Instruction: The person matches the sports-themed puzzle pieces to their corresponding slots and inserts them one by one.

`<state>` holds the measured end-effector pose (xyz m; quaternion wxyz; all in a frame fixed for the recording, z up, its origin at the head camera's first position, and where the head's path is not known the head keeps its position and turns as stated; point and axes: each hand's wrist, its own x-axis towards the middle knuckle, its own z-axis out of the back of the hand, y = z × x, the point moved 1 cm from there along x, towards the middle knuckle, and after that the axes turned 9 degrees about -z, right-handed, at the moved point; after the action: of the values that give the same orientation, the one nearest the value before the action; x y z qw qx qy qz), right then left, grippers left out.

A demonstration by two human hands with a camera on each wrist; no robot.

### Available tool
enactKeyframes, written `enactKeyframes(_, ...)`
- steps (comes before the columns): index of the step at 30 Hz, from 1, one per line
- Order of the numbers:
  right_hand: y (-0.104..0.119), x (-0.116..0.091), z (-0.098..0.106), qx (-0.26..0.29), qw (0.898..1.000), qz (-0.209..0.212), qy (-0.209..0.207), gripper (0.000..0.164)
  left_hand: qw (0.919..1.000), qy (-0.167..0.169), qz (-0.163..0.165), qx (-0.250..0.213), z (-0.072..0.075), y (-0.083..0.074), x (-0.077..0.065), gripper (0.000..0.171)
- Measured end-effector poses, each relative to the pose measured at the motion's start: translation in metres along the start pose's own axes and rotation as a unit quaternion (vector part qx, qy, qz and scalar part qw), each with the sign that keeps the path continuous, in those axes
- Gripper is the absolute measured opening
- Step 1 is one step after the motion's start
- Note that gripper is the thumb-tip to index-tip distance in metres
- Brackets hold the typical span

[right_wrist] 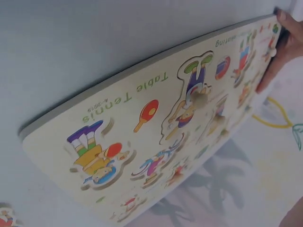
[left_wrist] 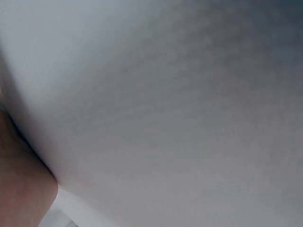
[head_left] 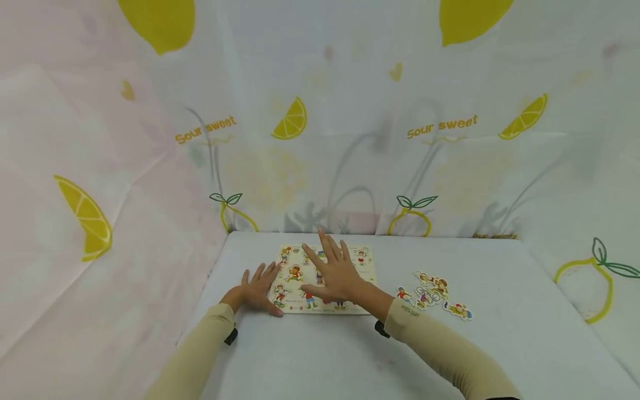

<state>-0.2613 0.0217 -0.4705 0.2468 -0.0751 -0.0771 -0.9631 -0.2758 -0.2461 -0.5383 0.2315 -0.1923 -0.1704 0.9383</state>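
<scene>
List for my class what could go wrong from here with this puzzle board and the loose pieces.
1. The right sleeve is close beside the loose pieces in the head view; moving it might knock them.
2. Those pieces lie bunched together, so reaching for one could drag another.
3. The left hand is at the left edge of the puzzle board; a push there could slide it across the table.

Board (head_left: 371, 279) on table (head_left: 300, 355), cutouts (head_left: 425, 298) right, seemingly overlapping
</scene>
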Motion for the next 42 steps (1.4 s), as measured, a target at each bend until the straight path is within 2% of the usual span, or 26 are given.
enactKeyframes(4,-0.008,-0.006,0.009,0.005,1.0,0.015,-0.022,0.092,1.0,-0.002,0.007,0.002,0.0,0.003,0.0,0.139)
enactKeyframes(9,-0.025,-0.017,0.011,-0.002,1.0,-0.002,-0.021,0.09,1.0,0.005,-0.001,-0.007,-0.003,0.004,0.001,0.143)
enactKeyframes(13,-0.037,-0.028,0.011,-0.008,0.999,0.004,-0.031,0.091,1.0,-0.001,-0.002,-0.007,-0.002,0.003,0.004,0.142)
enactKeyframes(17,-0.05,-0.042,0.01,-0.003,1.0,0.002,-0.023,0.091,0.9999,-0.012,-0.003,0.0,-0.011,0.011,0.011,0.143)
enactKeyframes(20,-0.057,-0.053,0.007,0.007,1.0,-0.006,-0.01,0.09,0.9997,-0.023,-0.008,-0.006,-0.016,0.016,0.007,0.145)
enactKeyframes(29,-0.087,-0.086,0.002,-0.007,0.999,-0.031,-0.006,0.09,0.9993,-0.016,-0.019,-0.029,-0.007,-0.002,0.0,0.143)
enactKeyframes(32,-0.096,-0.093,0.003,0.0,0.999,-0.039,-0.012,0.091,0.9987,-0.023,-0.03,-0.035,-0.007,-0.002,0.001,0.143)
enactKeyframes(37,-0.109,-0.099,0.005,-0.001,0.998,-0.04,-0.041,0.091,0.9992,-0.029,-0.018,-0.02,-0.006,0.001,0.003,0.144)
enactKeyframes(39,-0.113,-0.102,0.004,-0.002,0.998,-0.043,-0.036,0.091,0.9997,-0.02,-0.009,-0.013,-0.007,0.003,0.004,0.145)
enactKeyframes(42,-0.117,-0.107,0.002,-0.004,0.999,-0.047,-0.027,0.09,0.9994,-0.018,-0.008,-0.027,-0.007,0.004,0.003,0.146)
